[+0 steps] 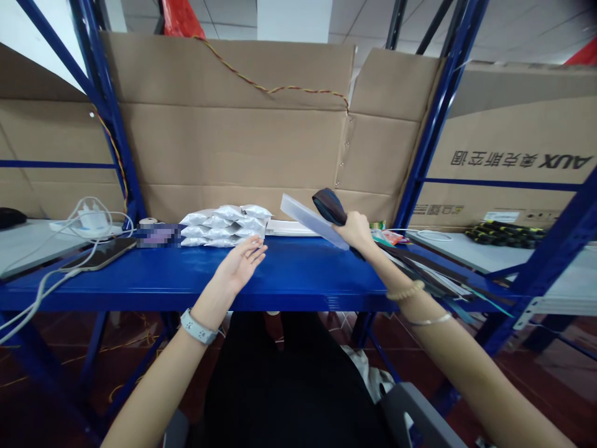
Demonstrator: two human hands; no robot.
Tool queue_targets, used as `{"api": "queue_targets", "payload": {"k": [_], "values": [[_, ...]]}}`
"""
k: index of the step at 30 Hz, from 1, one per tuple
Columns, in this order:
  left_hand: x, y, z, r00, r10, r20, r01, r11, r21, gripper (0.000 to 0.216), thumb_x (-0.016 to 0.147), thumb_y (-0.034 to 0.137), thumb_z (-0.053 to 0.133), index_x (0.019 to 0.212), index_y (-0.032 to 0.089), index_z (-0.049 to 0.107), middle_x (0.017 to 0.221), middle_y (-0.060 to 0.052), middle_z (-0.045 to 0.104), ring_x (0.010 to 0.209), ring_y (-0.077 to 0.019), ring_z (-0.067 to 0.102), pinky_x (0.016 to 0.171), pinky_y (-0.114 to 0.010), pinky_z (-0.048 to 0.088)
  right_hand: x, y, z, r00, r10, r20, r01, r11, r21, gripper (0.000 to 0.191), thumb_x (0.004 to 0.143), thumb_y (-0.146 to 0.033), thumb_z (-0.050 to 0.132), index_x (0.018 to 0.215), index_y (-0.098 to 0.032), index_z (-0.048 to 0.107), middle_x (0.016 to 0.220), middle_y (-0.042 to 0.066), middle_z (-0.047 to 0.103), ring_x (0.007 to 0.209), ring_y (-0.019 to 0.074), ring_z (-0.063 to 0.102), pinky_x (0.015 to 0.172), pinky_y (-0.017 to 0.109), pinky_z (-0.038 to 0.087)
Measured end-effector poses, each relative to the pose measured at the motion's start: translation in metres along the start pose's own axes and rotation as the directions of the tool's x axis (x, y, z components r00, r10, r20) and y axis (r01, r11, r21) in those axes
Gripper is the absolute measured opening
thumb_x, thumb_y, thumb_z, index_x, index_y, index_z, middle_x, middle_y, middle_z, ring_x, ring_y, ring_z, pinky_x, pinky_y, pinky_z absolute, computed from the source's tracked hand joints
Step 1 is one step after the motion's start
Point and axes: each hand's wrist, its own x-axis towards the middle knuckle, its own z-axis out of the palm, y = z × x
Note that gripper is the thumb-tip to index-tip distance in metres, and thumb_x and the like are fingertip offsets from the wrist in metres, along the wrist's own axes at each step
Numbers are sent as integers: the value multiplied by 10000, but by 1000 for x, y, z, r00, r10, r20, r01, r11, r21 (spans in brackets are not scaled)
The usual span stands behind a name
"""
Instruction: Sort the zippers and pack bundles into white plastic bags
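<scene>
My right hand (358, 231) is closed round a dark folded strap (328, 206) and a flat translucent plastic sleeve (308, 219), both lifted a little above the blue shelf (298, 280). My left hand (242, 261) hovers over the shelf with the palm up and the fingers stretched out, holding nothing. Just beyond its fingertips lies a stack of silvery foil packets (226, 225).
A phone (99, 254) lies at the left with white cables and a charger (91, 219). Long dark strips (433, 270) lie at the right edge of the shelf. Cardboard sheets (233, 124) line the back. Blue rack posts (431, 134) stand on both sides.
</scene>
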Motion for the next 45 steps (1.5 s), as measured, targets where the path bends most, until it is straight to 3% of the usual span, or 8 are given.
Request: {"api": "queue_targets", "payload": {"k": [5,11,15,19,25,30,38,45], "values": [[-17,-30,16,986,-66,150,49,993,110,622,687,114,753,1234,262,496,1186,-101,605,1146,-295,567,991,-510,433,-79,-17,-15,970,-236,-55,243,938,249,236,752,-326,615,856,-133,702,768,110,703,714,261,661,607,286,422],[-27,-35,26,967,92,238,-134,977,166,616,690,151,770,1202,338,483,1317,-52,520,1270,-294,450,1012,-597,362,-127,-52,-12,907,-420,-17,353,741,572,154,779,-275,606,815,-143,678,775,62,708,732,229,649,600,261,411],[-19,-23,18,953,137,269,-173,978,113,517,693,143,760,1132,295,534,1252,-40,568,1259,-279,451,1017,-575,368,-121,-45,-14,920,-392,27,274,690,670,227,762,-349,646,838,-136,660,788,52,687,724,204,614,619,269,417],[-8,-9,7,952,187,243,-195,981,6,315,728,137,732,995,247,604,1183,-39,622,1234,-258,475,1008,-542,399,-107,-23,-19,942,-293,161,91,689,719,269,774,-414,634,719,-160,567,568,12,559,533,134,509,495,244,353],[-9,14,3,947,257,190,-229,961,-157,357,739,135,720,1070,232,629,1097,-75,680,1201,-254,533,958,-430,472,-100,-6,-27,859,-359,365,-83,606,791,346,783,-431,650,663,-203,418,453,-50,406,385,67,349,391,227,264],[-12,21,6,924,335,185,-313,939,-138,417,748,176,712,1152,224,621,1140,-88,674,1236,-254,509,931,-356,482,-101,-8,-27,776,-411,479,-130,639,759,366,753,-409,692,662,-200,405,452,-57,401,374,57,343,368,215,248],[3,22,-6,884,455,110,-441,888,-128,314,715,244,764,1013,233,666,1097,-33,699,1186,-212,543,904,-279,478,-103,-12,-25,714,-457,530,-87,693,715,326,761,-393,675,647,-178,458,427,-52,418,355,56,356,358,207,276],[8,22,-10,835,550,33,-540,829,-141,234,718,238,771,935,252,684,1035,13,720,1170,-190,563,924,-237,476,-108,-19,-18,603,-522,604,-133,681,720,285,759,-403,680,738,-139,572,441,-63,420,355,47,356,347,185,271]]}}
